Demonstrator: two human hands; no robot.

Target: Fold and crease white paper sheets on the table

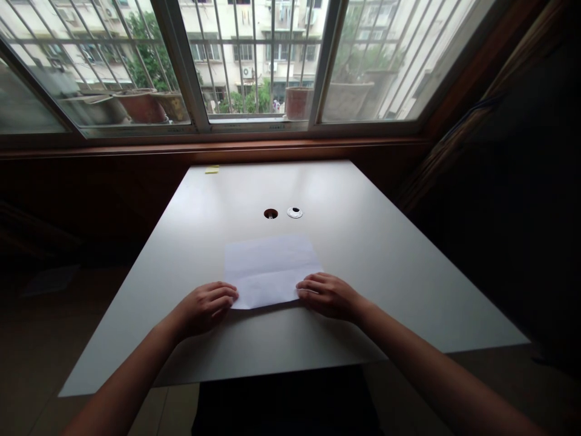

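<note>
Two hands on one sheet of paper [270,266], which sits mid-table [385,260] with a crease across it and its near edge slightly raised. Left hand [211,306] has its fingers close together, pinched on the near left corner; right hand [329,295] does the same at the near right (thumbs are mostly hidden from this angle). Just beyond are a round hole [271,214] and a white cap [295,212] beside it. Yellow note [212,169] lies at the far left corner of the table.
</note>
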